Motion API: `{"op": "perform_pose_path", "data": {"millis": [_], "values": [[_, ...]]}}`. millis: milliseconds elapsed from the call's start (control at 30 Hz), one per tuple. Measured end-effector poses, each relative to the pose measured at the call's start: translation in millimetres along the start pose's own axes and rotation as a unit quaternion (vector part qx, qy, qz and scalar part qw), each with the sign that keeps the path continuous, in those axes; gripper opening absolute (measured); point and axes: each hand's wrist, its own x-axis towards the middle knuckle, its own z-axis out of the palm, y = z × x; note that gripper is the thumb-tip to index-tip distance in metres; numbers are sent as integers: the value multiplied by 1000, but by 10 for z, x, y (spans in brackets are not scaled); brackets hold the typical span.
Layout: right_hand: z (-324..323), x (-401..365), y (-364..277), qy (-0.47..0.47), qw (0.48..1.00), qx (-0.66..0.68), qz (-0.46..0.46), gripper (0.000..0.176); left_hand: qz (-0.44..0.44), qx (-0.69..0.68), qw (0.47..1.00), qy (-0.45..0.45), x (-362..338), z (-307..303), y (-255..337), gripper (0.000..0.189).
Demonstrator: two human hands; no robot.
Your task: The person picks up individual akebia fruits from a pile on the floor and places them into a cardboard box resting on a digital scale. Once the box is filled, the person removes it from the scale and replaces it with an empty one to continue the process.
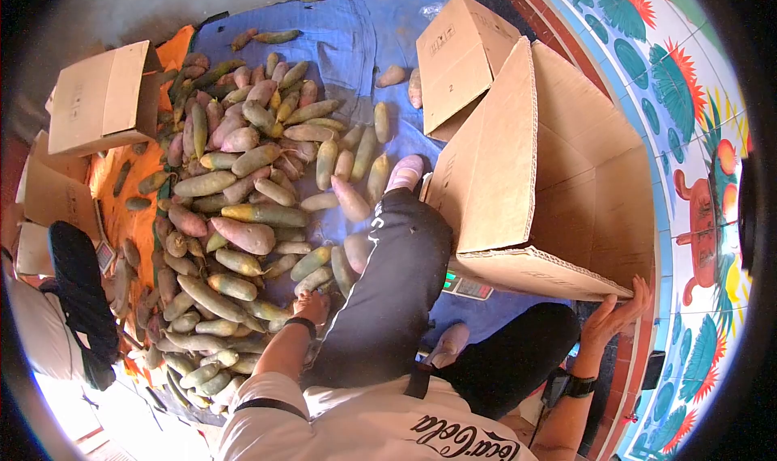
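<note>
Left hand (311, 305): at radishes (247, 236) left of box (492, 165), grip can't tell
Right hand (622, 309): holding box's flap (550, 274)
Risk: hard tug tips box

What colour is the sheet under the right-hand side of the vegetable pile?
The sheet is blue, as the head view shows.

Person's bare left hand (312, 305) low in front, back of the hand showing, black band (301, 325) around that wrist, bare right hand (619, 309) raised out to the side, fingers extended, black watch (579, 386) on its wrist.
</note>
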Motion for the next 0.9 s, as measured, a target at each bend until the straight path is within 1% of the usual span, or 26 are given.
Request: {"op": "perform_pose_path", "data": {"millis": [33,100,133,167,200,233,300,400,500,533,600,633,667,700,733,767,800,867,900], "values": [[-4,5,-9,-1,1000,0,0,49,0,0,1000,-1,-41,-63,15,35],[-9,11,-43,7,1000,-7,9,52,29,-85,995,-47,-191,-315,90,38],[-5,6,-42,5,1000,-5,8,52,27,-85,995,-48,-113,-156,31,38],[-1,6,-28,6,1000,1,7,52,47,-32,998,-29,52,117,-59,38],[3,6,-20,9,1000,5,6,52,67,22,997,-8,36,80,-41,38],[6,5,-19,9,1000,5,6,52,68,22,997,-8,6,52,-16,38],[5,0,-15,9,1000,2,9,52,14,-48,999,8,-120,-70,98,38],[-12,6,-27,0,1000,11,15,53,-3,-59,998,19,-151,-92,129,37],[0,-7,-19,6,1000,8,13,53,-6,-49,998,25,6,158,-26,39],[-3,-4,-23,7,1000,8,14,53,-6,-48,998,26,-69,2,-22,39],[-13,2,-33,5,1000,0,15,53,72,0,996,-53,-229,-328,-41,44],[-13,2,-33,6,1000,2,16,53,113,53,990,-66,-87,-213,-161,55],[-9,3,-30,5,1000,4,13,53,112,53,990,-65,74,17,-296,55],[-9,3,-30,4,1000,6,11,53,31,-46,998,-11,227,302,-436,56],[-9,4,-33,4,1000,6,12,53,-51,-144,987,43,376,486,-572,57],[-7,7,-36,6,1000,5,12,52,136,79,986,-46,505,554,-704,54],[-7,7,-38,8,1000,3,12,52,136,80,986,-46,640,692,-860,54],[-16,9,-39,6,1000,5,10,51,125,24,990,-59,789,972,-1095,52],[-17,10,-40,3,1000,6,8,51,142,93,985,-6,511,615,-910,54]]}}
